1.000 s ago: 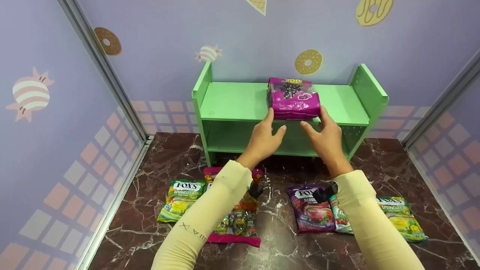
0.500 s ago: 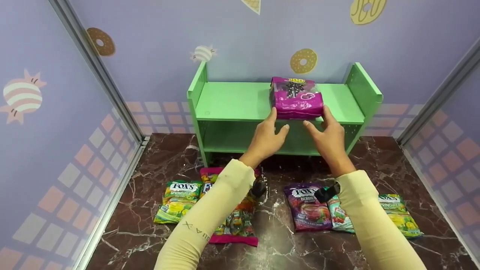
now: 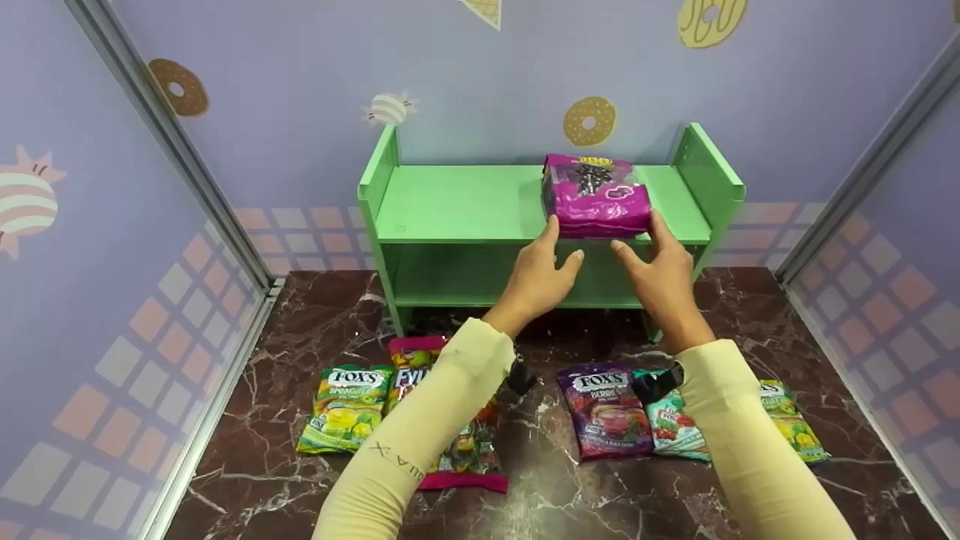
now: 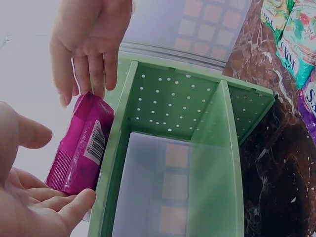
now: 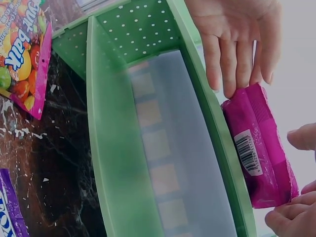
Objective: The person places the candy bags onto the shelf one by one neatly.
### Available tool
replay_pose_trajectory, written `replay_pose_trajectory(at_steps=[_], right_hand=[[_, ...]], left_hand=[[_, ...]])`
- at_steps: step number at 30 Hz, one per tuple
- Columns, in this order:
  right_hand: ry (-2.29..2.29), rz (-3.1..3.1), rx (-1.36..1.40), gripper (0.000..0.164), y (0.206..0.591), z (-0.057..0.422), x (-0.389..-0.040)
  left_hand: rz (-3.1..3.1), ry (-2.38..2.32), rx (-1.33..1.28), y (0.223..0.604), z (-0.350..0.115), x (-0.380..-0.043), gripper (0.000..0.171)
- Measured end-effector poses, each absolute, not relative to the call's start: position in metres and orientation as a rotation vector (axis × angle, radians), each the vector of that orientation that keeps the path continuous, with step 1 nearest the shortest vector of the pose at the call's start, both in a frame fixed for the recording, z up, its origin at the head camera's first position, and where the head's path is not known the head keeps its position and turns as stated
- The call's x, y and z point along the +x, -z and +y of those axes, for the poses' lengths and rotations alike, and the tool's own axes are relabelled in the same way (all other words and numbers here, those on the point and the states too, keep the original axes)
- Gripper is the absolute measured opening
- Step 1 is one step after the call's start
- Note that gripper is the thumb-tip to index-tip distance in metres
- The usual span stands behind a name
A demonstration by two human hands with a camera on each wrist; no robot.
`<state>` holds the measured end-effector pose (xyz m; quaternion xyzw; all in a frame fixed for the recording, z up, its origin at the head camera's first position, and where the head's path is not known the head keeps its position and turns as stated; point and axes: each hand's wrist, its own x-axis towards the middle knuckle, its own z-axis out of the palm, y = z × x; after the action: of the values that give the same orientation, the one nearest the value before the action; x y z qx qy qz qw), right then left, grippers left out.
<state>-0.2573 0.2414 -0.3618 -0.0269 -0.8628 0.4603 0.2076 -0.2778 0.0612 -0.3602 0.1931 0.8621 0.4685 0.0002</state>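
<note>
A purple candy bag (image 3: 604,206) stands on the top board of a green two-tier shelf (image 3: 465,199), right of its middle, with its front at the board's edge. My left hand (image 3: 536,281) touches the bag's left side with its extended fingers, the thumb apart from it. On the opposite side my right hand (image 3: 664,281) has its fingers against the bag, thumb also free. The left wrist view shows the bag's barcode end (image 4: 94,143) between both hands. From the right wrist the same purple bag (image 5: 256,148) appears with the fingers at its two sides.
On the dark marbled floor (image 3: 540,442) lie a green-yellow candy bag (image 3: 349,409) and a pink-edged one (image 3: 461,480) at left. A purple bag (image 3: 607,416), a teal bag (image 3: 675,431) and another green-yellow bag (image 3: 795,427) lie at right. Patterned walls enclose the shelf.
The purple bag has slid a little to the right along the top board, both hands moving with it. The head view has turned slightly rightward.
</note>
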Motion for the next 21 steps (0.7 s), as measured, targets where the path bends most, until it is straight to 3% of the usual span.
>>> replay_pose_trajectory(at_steps=[21], right_hand=[[-1.255, -2.383, -0.114, 0.069, 0.362, 0.256, -0.254]], left_hand=[[2.711, -1.444, 0.652, 0.36, 0.078, -0.275, 0.071]])
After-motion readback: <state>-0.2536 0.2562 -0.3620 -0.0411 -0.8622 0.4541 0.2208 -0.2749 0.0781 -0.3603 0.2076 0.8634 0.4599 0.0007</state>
